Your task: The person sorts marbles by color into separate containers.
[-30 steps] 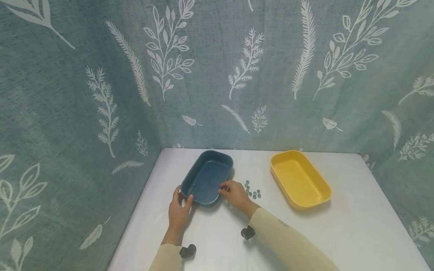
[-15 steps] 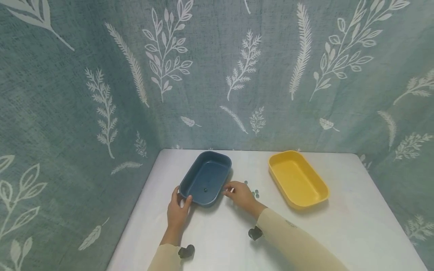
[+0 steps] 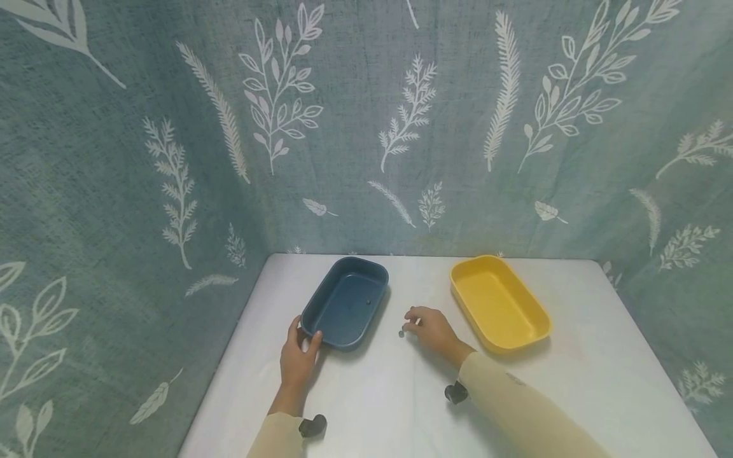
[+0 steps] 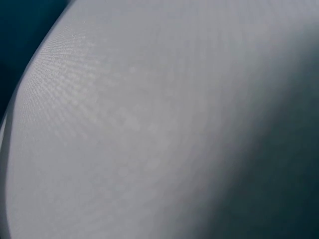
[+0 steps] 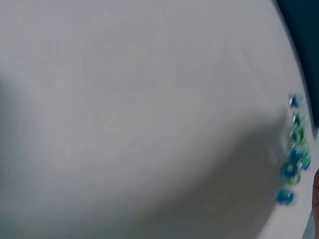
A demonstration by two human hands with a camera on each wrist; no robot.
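My left hand (image 3: 298,364) holds the near left corner of a dark blue tray (image 3: 338,308), thumb over the rim and fingers along the outer side. A small marble (image 3: 368,302) is inside, close to its right wall. To the right, my right hand (image 3: 433,331) is low over the table, thumb and forefinger slightly apart. A marble (image 3: 401,333) lies right beside those fingertips. In the right wrist view several blue and green glass marbles (image 5: 290,170) lie in a cluster, with a sliver of the hand (image 5: 316,204) at the edge.
A yellow tray (image 3: 501,305) stands to the right, beyond my right forearm. Both trays are on a white-covered table (image 3: 378,407). A leaf-patterned green-blue cloth (image 3: 343,127) hangs behind and at both sides. The left wrist view shows mostly white tabletop (image 4: 124,124).
My right hand let go of a marble in the blue tray and moved right to the marbles on the table. That marble rolled toward the tray's right wall. My left hand kept its hold.
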